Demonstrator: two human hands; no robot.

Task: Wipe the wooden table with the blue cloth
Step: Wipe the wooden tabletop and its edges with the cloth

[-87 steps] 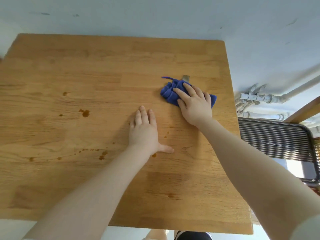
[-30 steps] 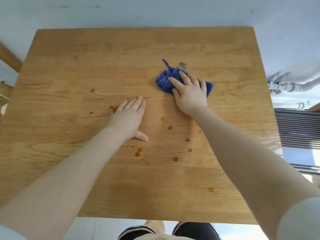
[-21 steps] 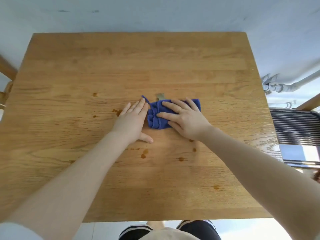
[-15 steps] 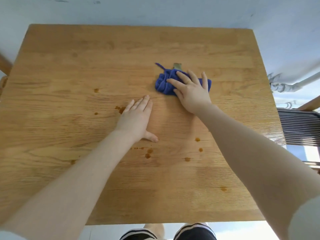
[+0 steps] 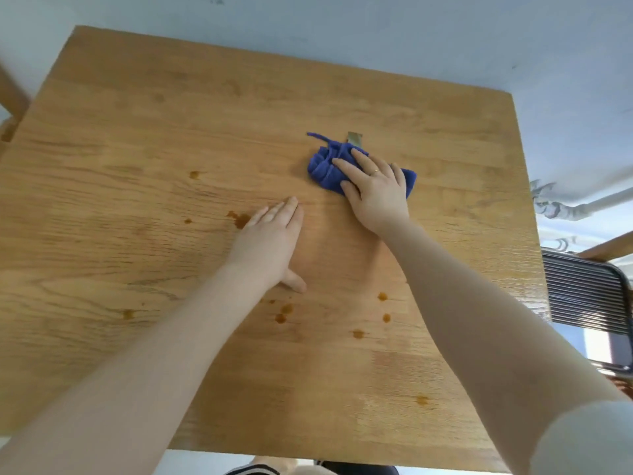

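Observation:
The wooden table fills most of the view. A bunched blue cloth lies right of its middle, with a loose thread and a small tag sticking out at its far side. My right hand presses flat on top of the cloth, fingers spread over it, a ring on one finger. My left hand rests palm down on the bare wood to the left of the cloth, fingers together and thumb out, holding nothing. Several brown stains dot the wood near and left of my left hand.
A chair with a dark slatted metal seat stands at the table's right edge. White pipes run along the floor behind it. A wooden chair part shows at the far left. My legs are at the table's near edge.
My right hand slid the cloth toward my left hand, then back out to the right and away from me. My left hand stayed flat on the wood. The head view shifted a little.

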